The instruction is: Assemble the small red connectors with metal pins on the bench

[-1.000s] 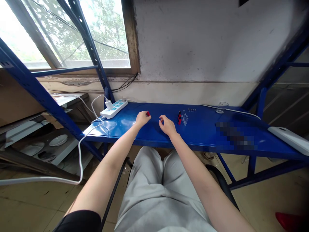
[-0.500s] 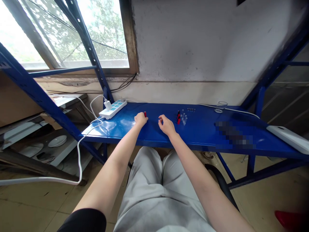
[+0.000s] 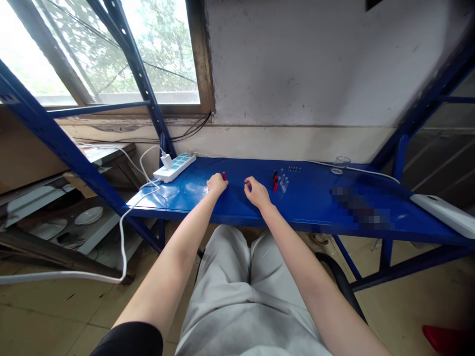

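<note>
My left hand [image 3: 217, 183] is closed around a small red tube [image 3: 224, 176], whose top sticks up past the fingers over the blue table. A short distance to the right, my right hand [image 3: 257, 192] has its thumb and fingertips curled together in a pinch. Whatever may be between those fingertips is too small to make out. Beyond my right hand are several small red and black pieces [image 3: 275, 184]. Several clear little tubes [image 3: 284, 186] lie beside them. Farther back is a row of tiny metallic pieces [image 3: 295, 169].
The blue table [image 3: 208, 213] stands against a wall. A white power strip [image 3: 174, 167] with a plugged-in cable is at its left end. Toward the right are a clear glass dish [image 3: 340, 165], a blurred dark object [image 3: 358, 207] and a white flat device [image 3: 443, 213].
Both hands stay almost where they were, with the red tube still in the left. The whole view has shifted very slightly.
</note>
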Demonstrator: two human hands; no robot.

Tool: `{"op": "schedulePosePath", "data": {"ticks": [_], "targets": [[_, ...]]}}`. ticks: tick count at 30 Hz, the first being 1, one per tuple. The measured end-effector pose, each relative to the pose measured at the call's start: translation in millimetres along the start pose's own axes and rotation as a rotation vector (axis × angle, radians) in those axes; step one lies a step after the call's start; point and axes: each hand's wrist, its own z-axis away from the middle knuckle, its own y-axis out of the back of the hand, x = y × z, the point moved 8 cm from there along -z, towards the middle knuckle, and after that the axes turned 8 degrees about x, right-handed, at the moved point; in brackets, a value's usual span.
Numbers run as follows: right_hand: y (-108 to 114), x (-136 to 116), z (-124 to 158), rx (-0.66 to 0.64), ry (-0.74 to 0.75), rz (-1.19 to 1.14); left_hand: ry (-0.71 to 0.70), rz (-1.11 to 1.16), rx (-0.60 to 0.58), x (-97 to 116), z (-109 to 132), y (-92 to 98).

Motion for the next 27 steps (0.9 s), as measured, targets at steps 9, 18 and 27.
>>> {"op": "schedulePosePath", "data": {"ticks": [9, 18, 27], "targets": [[5, 0, 0, 0.055, -0.008, -0.039, -0.079, 0.017, 0.039, 15, 17, 21.4], [29, -4, 2, 0.346, 0.000, -0.130, -0.166, 0.678, 0.372, 66, 63, 33.4], [45, 0, 5, 0.509, -0.022, -0.095, 0.211, 1.182, 0.351, 61, 74, -13.4]]}}
